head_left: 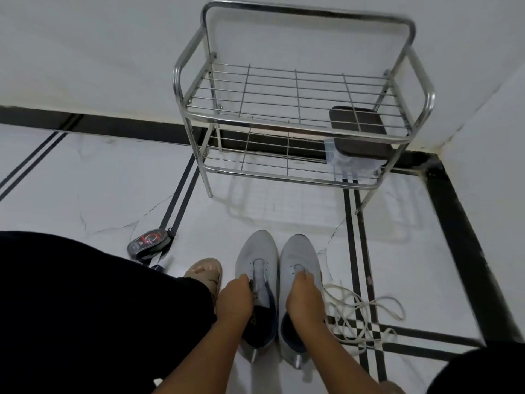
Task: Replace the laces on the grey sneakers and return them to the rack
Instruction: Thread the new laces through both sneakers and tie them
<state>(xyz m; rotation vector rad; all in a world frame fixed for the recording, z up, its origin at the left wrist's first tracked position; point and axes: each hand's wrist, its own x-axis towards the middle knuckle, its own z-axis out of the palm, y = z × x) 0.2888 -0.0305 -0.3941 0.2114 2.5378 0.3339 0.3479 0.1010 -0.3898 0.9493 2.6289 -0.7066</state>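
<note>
unlaced grey sneakers side by side, white laces beside

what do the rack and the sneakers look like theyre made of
Rack: metal tubing and wire grid, probably chromed or stainless steel, judging by the bright glints. Sneakers: grey uppers, matte and soft-looking, likely knit or mesh fabric, though blur leaves the weave unclear.

This looks like a home, most likely an entry corner or hallway. A small chrome shoe rack with two wire shelves stands at 12 o'clock against a plain white wall, where two walls meet. The floor is glossy white tile with black border strips. A pair of grey sneakers sits on it, and a sandalled foot shows at 7 o'clock.
</note>
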